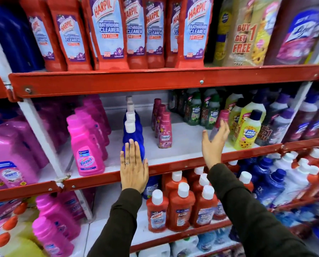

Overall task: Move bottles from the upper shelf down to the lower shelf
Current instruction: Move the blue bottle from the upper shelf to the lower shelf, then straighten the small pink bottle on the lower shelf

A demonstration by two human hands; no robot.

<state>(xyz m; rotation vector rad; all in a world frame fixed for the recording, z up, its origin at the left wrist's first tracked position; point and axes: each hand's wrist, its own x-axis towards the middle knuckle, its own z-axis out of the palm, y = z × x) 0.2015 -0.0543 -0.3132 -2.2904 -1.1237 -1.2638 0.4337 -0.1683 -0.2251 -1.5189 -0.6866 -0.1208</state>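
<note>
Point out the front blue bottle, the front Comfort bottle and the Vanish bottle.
front blue bottle (pixel 134 138), head view, blue body.
front Comfort bottle (pixel 165 134), head view, pink label.
Vanish bottle (pixel 87 151), head view, pink body.

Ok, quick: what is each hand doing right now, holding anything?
Left hand: open, fingers flat against the front blue bottle, no grip closed on it.
Right hand: open, fingers spread, holding nothing.

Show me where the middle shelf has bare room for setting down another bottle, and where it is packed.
Bare white shelf lies between the pink Comfort bottles and the right hand, reaching back to the green bottles. A narrower gap separates the blue bottles from the Vanish bottles. Right of the yellow bottles it is crowded.
</note>
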